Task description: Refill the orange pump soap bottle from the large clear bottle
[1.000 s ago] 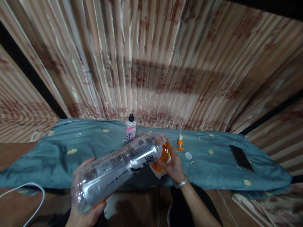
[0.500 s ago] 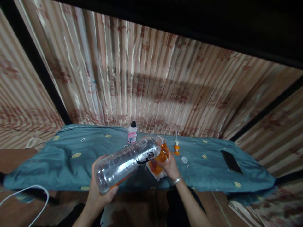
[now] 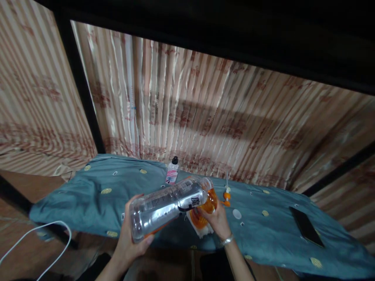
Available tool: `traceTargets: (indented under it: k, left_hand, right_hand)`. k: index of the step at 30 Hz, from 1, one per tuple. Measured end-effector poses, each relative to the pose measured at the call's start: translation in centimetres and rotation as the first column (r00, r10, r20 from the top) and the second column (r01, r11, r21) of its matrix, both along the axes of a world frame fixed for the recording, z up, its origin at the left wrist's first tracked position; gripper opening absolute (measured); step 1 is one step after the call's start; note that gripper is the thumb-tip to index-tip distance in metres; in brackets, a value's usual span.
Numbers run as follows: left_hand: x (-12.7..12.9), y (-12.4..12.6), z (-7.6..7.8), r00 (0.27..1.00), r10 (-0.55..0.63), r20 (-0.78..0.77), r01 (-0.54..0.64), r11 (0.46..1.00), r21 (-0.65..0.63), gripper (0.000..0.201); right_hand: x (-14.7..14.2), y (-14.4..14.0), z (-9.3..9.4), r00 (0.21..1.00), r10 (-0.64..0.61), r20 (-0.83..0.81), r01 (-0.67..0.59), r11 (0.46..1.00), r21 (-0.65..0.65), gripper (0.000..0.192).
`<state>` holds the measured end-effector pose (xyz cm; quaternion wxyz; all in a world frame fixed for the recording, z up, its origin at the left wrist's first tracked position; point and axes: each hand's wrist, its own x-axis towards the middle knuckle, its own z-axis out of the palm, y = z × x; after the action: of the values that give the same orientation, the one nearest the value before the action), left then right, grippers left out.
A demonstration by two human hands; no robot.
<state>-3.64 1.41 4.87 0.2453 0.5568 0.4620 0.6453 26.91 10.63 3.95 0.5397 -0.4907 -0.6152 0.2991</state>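
Past the curtain (image 3: 181, 78), my workspace is the bed (image 3: 76, 203). Over it my left hand (image 3: 129, 242) grasps the big clear bottle (image 3: 166, 207) near its base, tilted mouth-down to the orange bottle (image 3: 198, 220), whose neck my right hand (image 3: 218, 220) has in its grip; whether its base touches the bed, I can't tell. I judge pouring well along: only an orange streak shows low in the big bottle. The phone (image 3: 306, 226), small bottle (image 3: 172, 173), pump (image 3: 227, 197) and white disc (image 3: 237, 214) lie around; refitting the pump seems left.
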Motion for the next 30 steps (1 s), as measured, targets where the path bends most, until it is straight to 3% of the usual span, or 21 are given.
traceTargets:
  k: [3,6,13,16,24,30]
  left_hand:
    - [0.4,0.0,-0.6,0.995,0.098,0.009,-0.099,0.993,0.071,0.097]
    - [0.8,-0.2,-0.3,0.993,0.112,0.024,-0.114,0.990,0.088,0.097]
    - [3.6,-2.8,3.6,0.960,0.244,0.141,-0.236,0.969,-0.069,0.097]
    - [4.3,-3.5,4.4,0.957,0.266,0.114,-0.257,0.962,-0.087,0.096]
    - [4.7,-3.9,4.2,0.942,0.336,-0.014,-0.337,0.941,-0.036,0.083]
    - [4.8,-4.2,4.2,0.945,0.327,0.016,-0.325,0.944,-0.063,0.095]
  right_hand:
    - [0.2,-0.1,-0.2,1.000,-0.017,0.027,0.016,0.999,0.028,0.054]
    - [0.3,-0.2,-0.6,0.998,-0.045,0.043,0.043,0.998,0.044,0.054]
    - [-0.1,-0.6,-0.9,1.000,0.014,-0.025,-0.014,1.000,0.015,0.058]
    - [0.0,-0.7,-1.2,1.000,-0.006,-0.029,0.006,1.000,0.004,0.066]
    - [0.7,-0.7,-2.0,0.998,-0.020,0.059,0.020,1.000,0.006,0.078]
    - [1.0,-0.8,-1.7,0.994,-0.011,0.109,0.011,1.000,0.006,0.080]
